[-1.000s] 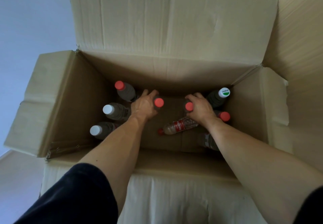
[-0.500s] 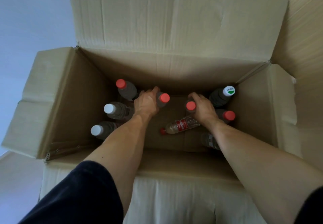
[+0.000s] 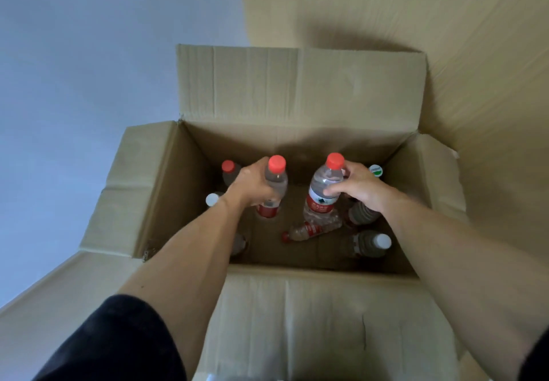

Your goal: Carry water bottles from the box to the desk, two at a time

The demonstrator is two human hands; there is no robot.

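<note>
The left hand [image 3: 252, 186] is closed around the upper body of a red-capped bottle [image 3: 274, 184] at centre frame, and the right hand [image 3: 358, 190] is closed around a second red-capped bottle [image 3: 323, 187] just to its right; both bottles are upright inside the open cardboard box [image 3: 297, 83]. On the box floor below the right hand, a crushed bottle [image 3: 312, 229] lies on its side. Other upright bottles stand along the left and right walls, including a white-capped bottle [image 3: 372, 242] at lower right.

Plain tan corrugated cardboard box [image 3: 300, 83]. Two clear plastic bottles in hand [image 3: 274, 184] [image 3: 323, 190] — red caps, red label bands. Fallen clear bottle [image 3: 312, 229]: red cap, red label. Others carry white caps [image 3: 382, 241] — one white-and-green [image 3: 375, 170].
</note>
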